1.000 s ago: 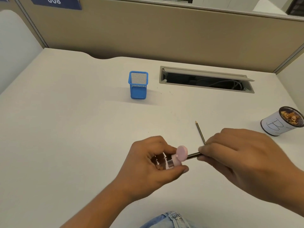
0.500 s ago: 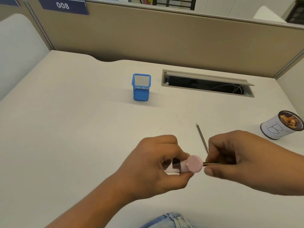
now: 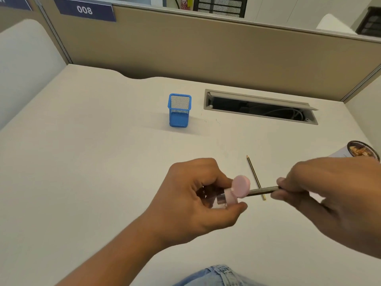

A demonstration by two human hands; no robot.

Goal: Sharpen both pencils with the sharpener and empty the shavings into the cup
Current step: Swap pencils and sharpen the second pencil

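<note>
My left hand [image 3: 195, 195] grips a small pink sharpener [image 3: 239, 189] with a clear shavings chamber, held just above the white desk. A dark pencil [image 3: 262, 190] runs from the sharpener's pink end to my right hand [image 3: 329, 195], which pinches its other end. A second pencil [image 3: 252, 171] lies flat on the desk just behind, tip pointing away from me. At the far right edge stands a white paper cup [image 3: 346, 152] with brown shavings inside, partly hidden by my right hand.
A blue mesh pen holder [image 3: 179, 111] stands toward the back of the desk. To its right is an open cable slot [image 3: 260, 107] with wires inside. Beige partition walls close off the back and the sides.
My right hand has drawn back to the right, so more of the pencil shows between the sharpener and the fingers. The camera has tilted up slightly.
</note>
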